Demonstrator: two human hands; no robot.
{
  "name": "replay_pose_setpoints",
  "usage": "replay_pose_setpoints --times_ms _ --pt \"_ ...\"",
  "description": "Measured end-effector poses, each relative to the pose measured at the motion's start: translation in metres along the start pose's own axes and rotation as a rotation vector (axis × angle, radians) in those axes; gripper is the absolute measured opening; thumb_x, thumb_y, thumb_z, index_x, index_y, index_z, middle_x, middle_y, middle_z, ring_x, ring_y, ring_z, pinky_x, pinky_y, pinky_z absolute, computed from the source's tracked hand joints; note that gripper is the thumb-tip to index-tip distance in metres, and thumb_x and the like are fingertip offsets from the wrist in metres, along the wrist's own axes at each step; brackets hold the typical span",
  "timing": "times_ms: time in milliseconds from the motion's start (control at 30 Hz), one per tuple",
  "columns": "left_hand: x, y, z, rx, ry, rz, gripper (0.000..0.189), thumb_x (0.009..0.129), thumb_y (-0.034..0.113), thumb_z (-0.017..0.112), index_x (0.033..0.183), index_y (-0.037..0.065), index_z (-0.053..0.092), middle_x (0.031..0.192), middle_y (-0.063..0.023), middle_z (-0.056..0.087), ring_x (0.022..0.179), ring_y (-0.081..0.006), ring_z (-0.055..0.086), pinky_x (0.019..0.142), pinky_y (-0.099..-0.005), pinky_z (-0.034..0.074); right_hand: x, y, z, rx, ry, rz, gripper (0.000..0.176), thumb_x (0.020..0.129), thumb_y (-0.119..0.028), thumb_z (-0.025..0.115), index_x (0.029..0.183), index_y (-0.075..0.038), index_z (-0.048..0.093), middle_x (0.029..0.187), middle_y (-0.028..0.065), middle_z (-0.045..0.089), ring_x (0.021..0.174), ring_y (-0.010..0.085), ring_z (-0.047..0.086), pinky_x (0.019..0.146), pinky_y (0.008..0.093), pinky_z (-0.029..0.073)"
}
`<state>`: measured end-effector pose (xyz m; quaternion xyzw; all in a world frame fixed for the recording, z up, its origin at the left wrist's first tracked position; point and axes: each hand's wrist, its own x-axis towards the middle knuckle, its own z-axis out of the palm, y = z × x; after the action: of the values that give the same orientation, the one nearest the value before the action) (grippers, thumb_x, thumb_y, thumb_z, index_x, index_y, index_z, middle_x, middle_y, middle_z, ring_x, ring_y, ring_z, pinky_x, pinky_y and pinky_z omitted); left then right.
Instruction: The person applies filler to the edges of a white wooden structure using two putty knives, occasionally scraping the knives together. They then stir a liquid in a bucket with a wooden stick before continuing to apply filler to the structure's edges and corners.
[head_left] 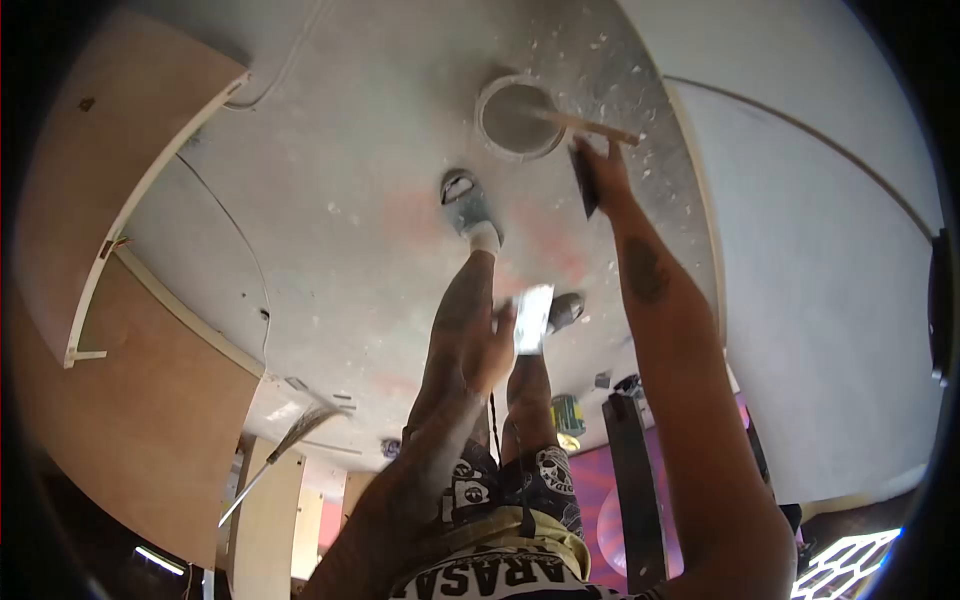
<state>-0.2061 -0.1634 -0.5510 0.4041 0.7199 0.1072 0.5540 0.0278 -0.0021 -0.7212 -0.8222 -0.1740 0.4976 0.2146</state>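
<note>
Holding a dark flat blade in the right hand, with fingers curling closed on it, just beside the round bucket on the grey floor. Having a wooden stick passing from over the bucket to beyond this same hand, very near the fingers, but cannot tell if gripping it too. Holding a bright flat object in the left hand, closer to the body, with fingers partly bending at its edge; cannot tell exactly what kind, because of glare. Standing with one sandal near the bucket and the other shoe farther back, partly behind the bright flat object. Showing farther out a green container, a broom lower left, and a pale panel on the right side.
</note>
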Motion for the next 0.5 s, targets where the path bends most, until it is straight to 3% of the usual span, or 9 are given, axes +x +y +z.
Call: replay_pose_setpoints --times_ms 33,67,100,233,300,333,433,467,500 --pt "0.036 0.009 -0.001 0.066 -0.043 0.026 0.033 0.097 0.024 0.057 0.117 -0.002 0.058 0.113 -0.0205 0.064 0.105 -0.0330 0.062 0.089 -0.0392 0.048 0.013 0.002 0.007 0.078 -0.004 0.016 0.092 0.079 -0.048 0.076 0.146 0.002 0.037 0.120 0.0210 0.063 0.112 0.0266 0.061 0.090 0.0356 0.050" --pt "0.072 0.016 -0.001 0.130 -0.084 0.055 0.032 0.096 0.020 0.057 0.119 -0.002 0.056 0.122 -0.0224 0.061 0.115 -0.0346 0.059 0.094 -0.0380 0.047 0.016 -0.007 0.011 0.047 -0.011 -0.042 0.080 0.080 -0.043 0.075 0.141 -0.002 0.045 0.120 0.0197 0.064 0.110 0.0266 0.062 0.089 0.0353 0.050" --pt "0.114 -0.012 0.014 0.284 -0.011 0.404 0.025 0.092 0.015 0.059 0.113 0.001 0.058 0.134 -0.0240 0.053 0.126 -0.0374 0.050 0.101 -0.0426 0.043 0.020 -0.015 0.014 0.015 -0.020 -0.103 0.067 0.082 -0.039 0.074 0.137 -0.005 0.053 0.119 0.0185 0.065 0.108 0.0265 0.063 0.089 0.0350 0.051" --pt "0.234 -0.023 0.033 0.711 -0.219 0.730 0.020 0.089 0.015 0.060 0.103 0.001 0.059 0.152 -0.0230 0.031 0.142 -0.0403 0.028 0.107 -0.0556 0.034 0.044 -0.005 0.012 -0.279 -0.125 -0.638 0.043 0.087 -0.035 0.069 0.121 -0.007 0.066 0.119 0.0120 0.067 0.107 0.0196 0.064 0.090 0.0295 0.050" --pt "0.262 -0.043 0.045 0.924 -0.332 0.691 0.021 0.090 0.017 0.059 0.103 0.000 0.059 0.155 -0.0228 0.027 0.146 -0.0388 0.019 0.112 -0.0568 0.027 0.044 -0.003 0.016 -0.377 -0.130 -0.819 0.032 0.090 -0.030 0.066 0.112 -0.007 0.071 0.116 0.0083 0.069 0.106 0.0184 0.065 0.091 0.0292 0.050" --pt "0.264 -0.049 0.044 0.925 -0.403 0.693 0.022 0.091 0.016 0.057 0.104 -0.001 0.059 0.157 -0.0219 0.023 0.148 -0.0380 0.014 0.115 -0.0579 0.022 0.034 -0.012 0.020 -0.257 -0.188 -0.680 0.024 0.091 -0.024 0.064 0.107 -0.008 0.071 0.115 0.0054 0.069 0.101 0.0210 0.067 0.087 0.0314 0.053" --pt "0.253 -0.059 0.043 0.942 -0.533 0.646 0.021 0.092 0.016 0.056 0.105 -0.001 0.059 0.158 -0.0212 0.021 0.148 -0.0375 0.013 0.115 -0.0589 0.020 0.013 -0.026 0.028 -0.461 -0.202 -1.090 0.018 0.081 -0.019 0.069 0.099 -0.015 0.071 0.104 0.0037 0.070 0.088 0.0276 0.069 0.077 0.0371 0.056" --pt "0.250 -0.057 0.040 1.008 -0.614 0.613 0.021 0.093 0.016 0.055 0.106 0.000 0.058 0.158 -0.0215 0.019 0.148 -0.0379 0.012 0.115 -0.0587 0.021 -0.004 -0.034 0.026 -0.578 -0.244 -0.924 0.023 0.081 -0.021 0.068 0.104 -0.017 0.069 0.103 0.0045 0.068 0.085 0.0304 0.068 0.073 0.0388 0.056" --pt "0.250 -0.061 0.040 0.964 -0.586 0.609 0.020 0.093 0.015 0.055 0.105 0.000 0.058 0.158 -0.0215 0.019 0.149 -0.0379 0.011 0.115 -0.0585 0.021 -0.012 -0.043 0.021 -0.605 -0.245 -0.938 0.024 0.081 -0.021 0.068 0.105 -0.017 0.069 0.103 0.0045 0.068 0.084 0.0308 0.068 0.073 0.0393 0.056"
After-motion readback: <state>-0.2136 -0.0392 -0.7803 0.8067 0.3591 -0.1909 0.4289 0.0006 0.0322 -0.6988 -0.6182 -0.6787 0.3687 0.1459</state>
